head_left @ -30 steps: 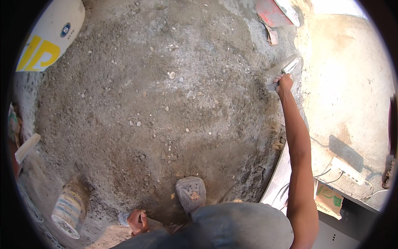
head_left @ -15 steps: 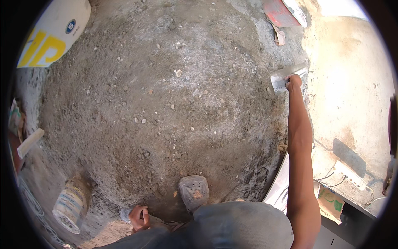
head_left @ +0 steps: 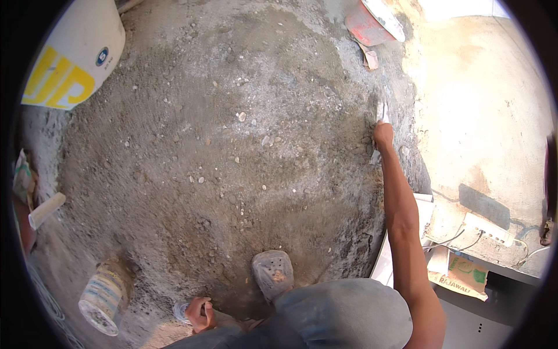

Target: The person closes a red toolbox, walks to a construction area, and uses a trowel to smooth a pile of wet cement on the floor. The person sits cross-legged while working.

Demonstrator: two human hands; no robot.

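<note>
My right hand (head_left: 383,136), at the end of an outstretched arm, is closed round the handle of a plastering trowel (head_left: 381,111). The trowel's flat metal blade is seen nearly edge-on, by the right border of the rough grey-brown ground (head_left: 221,134). Down at the lower edge my left hand (head_left: 200,314) is curled beside my leg. Whatever its fingers may hold is hidden. A greyish rounded thing (head_left: 181,312) lies against it, partly covered. My grey perforated shoe (head_left: 273,272) rests on the ground nearby.
A red bucket (head_left: 372,23) tilts at the top right, beside a torn scrap (head_left: 369,60). A large white container (head_left: 87,52) stands top left, a dirty plastic tub (head_left: 104,299) lower left. On the right are a power strip (head_left: 488,228) with cables and a paper sack (head_left: 462,276).
My right hand has moved left and slightly nearer with the trowel, whose blade has turned from broadside to nearly edge-on. The whole view has shifted a little. My left hand stays curled.
</note>
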